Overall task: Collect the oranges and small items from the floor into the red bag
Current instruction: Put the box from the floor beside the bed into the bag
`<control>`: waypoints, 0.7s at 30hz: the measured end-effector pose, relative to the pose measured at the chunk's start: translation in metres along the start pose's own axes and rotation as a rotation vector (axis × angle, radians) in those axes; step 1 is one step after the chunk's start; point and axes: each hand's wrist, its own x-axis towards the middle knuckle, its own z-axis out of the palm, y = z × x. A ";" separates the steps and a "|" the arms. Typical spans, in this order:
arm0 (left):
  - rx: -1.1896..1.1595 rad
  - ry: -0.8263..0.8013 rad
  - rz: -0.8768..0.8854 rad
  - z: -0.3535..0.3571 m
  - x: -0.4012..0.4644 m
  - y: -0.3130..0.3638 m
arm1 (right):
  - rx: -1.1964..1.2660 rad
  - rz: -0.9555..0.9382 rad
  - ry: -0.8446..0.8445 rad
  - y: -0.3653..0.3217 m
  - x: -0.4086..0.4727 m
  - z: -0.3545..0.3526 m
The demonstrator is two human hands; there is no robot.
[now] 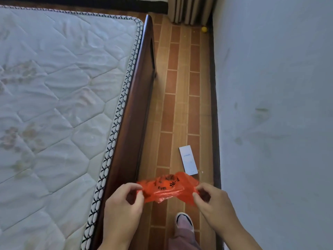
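Narrow floor strip (178,98) beside bed (54,87) — red bag (168,189) stretched between both hands, left hand (124,201) and right hand (212,199) each pinching an end.

so the big thing here is the bare quilted mattress (54,96), white with a faded flower print and black-and-white zigzag piping along its edge. It sits in a dark wooden bed frame (133,112) running down its right side. Right of the frame is a strip of brick-pattern floor (180,87), then a scuffed pale wall (273,105). Striped curtains (191,9) hang past the mattress's far corner.
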 end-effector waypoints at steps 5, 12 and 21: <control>-0.018 0.048 0.055 0.058 0.036 -0.062 | -0.098 -0.072 0.007 0.049 0.051 0.043; 0.000 0.052 0.192 0.119 0.067 -0.136 | -0.228 -0.149 -0.015 0.120 0.100 0.096; 0.067 0.071 0.472 0.177 0.096 -0.191 | -0.492 -0.704 0.376 0.162 0.139 0.140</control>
